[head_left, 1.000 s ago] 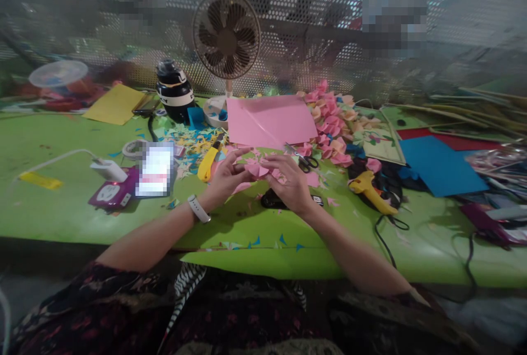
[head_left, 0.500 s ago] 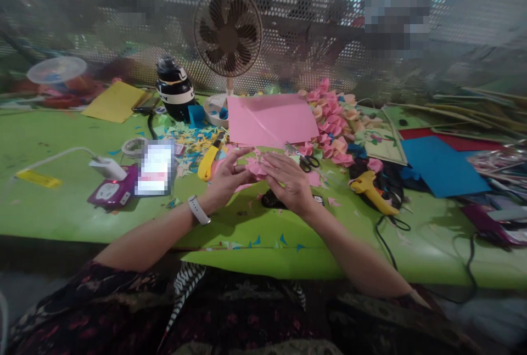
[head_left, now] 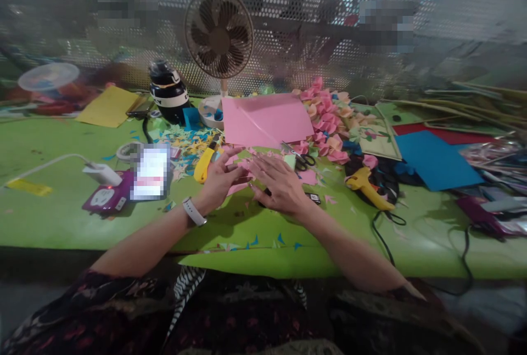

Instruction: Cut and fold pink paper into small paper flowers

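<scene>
My left hand (head_left: 219, 177), with a white watch on the wrist, is curled on a small folded pink paper piece (head_left: 244, 165) over the green table (head_left: 61, 218). My right hand (head_left: 279, 186) lies beside it, fingers stretched flat toward the left, fingertips pressing on the same pink piece. Pink scraps lie under and around both hands. A dark small object is partly hidden beneath my right palm.
Behind the hands lie a large pink sheet (head_left: 265, 119), scissors (head_left: 303, 159), a yellow cutter (head_left: 203, 160) and a pile of paper flowers (head_left: 327, 122). A yellow glue gun (head_left: 364, 185) with cable and a blue sheet (head_left: 436, 158) sit right. A phone (head_left: 150, 171), tape roll (head_left: 127, 151) and fan (head_left: 218, 34) stand left.
Both hands have sunk from just above the table onto it. My right fingers went from pinching the pink piece to lying flat on it. The view shifted slightly.
</scene>
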`<state>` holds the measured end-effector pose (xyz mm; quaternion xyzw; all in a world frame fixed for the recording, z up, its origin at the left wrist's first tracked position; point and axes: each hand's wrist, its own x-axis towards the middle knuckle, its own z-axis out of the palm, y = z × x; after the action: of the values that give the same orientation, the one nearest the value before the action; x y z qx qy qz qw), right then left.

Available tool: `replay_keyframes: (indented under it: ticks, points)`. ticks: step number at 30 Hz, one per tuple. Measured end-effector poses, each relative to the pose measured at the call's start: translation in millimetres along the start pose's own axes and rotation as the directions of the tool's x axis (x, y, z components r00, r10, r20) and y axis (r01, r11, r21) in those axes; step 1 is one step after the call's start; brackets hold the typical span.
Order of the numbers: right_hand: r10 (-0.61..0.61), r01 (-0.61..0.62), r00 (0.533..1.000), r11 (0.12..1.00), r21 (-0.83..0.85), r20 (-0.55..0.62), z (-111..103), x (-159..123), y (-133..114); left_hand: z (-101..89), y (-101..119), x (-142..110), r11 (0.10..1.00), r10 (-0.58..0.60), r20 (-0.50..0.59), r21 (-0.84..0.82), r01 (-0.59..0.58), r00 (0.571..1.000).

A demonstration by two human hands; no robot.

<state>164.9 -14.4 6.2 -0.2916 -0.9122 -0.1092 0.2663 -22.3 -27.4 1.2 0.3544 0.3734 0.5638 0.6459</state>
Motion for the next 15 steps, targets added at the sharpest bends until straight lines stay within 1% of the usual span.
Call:
replay_keyframes:
  ticks: [3,5,8,11,13,15]
  points:
    - [-0.014,0.014,1.000,1.000,-0.005,-0.008,-0.5,1.2,-2.6,-1.5,-0.4,0.5,1.000,-0.029,-0.026,0.008,0.030,0.999]
    - [-0.001,0.001,1.000,1.000,0.013,-0.012,-0.4,1.4,-3.1,-3.2,-0.5,1.0,1.000,-0.023,-0.031,0.016,0.024,0.999]
    - [0.048,-0.046,0.999,0.996,0.078,-0.024,-1.0,0.8,0.0,-4.7,-0.6,2.0,0.997,0.035,0.014,0.072,-0.036,0.999]
    - [0.111,-0.096,0.989,0.984,0.149,-0.098,-3.2,-0.3,6.0,-4.8,-0.9,2.3,0.982,0.114,0.079,0.144,-0.124,0.990]
    - [0.138,-0.111,0.979,0.978,0.174,-0.152,-4.1,-0.8,8.9,-4.7,-1.4,2.0,0.973,0.131,0.102,0.175,-0.147,0.986]
    - [0.138,-0.106,0.974,0.979,0.176,-0.180,-3.3,-0.9,9.8,-4.9,-1.8,1.5,0.971,0.123,0.111,0.193,-0.143,0.986]
